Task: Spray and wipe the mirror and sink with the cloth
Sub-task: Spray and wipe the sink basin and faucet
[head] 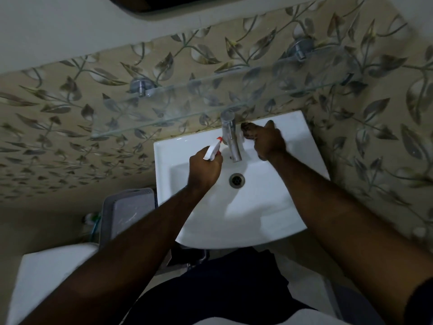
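1. The leaf-patterned wall (70, 127) fills the view behind and to both sides of the two hands; the dark mirror (187, 2) edge shows at the very top, well above them.
2. The glass shelf (210, 95) runs across just above the hands.
3. The white sink (246, 207) lies under both hands, its drain (237, 179) between the two wrists.
4. The chrome tap (230, 137) stands between the two grips.
5. The right hand (267, 140) rests on the sink's back ledge, just right of the tap, fingers curled; a pale scrap shows at the fingertips, but whether it grasps the cloth I cannot tell.
6. The left hand (206, 171) is clenched around a white spray bottle (212, 150), whose red-tipped nozzle points toward the tap.
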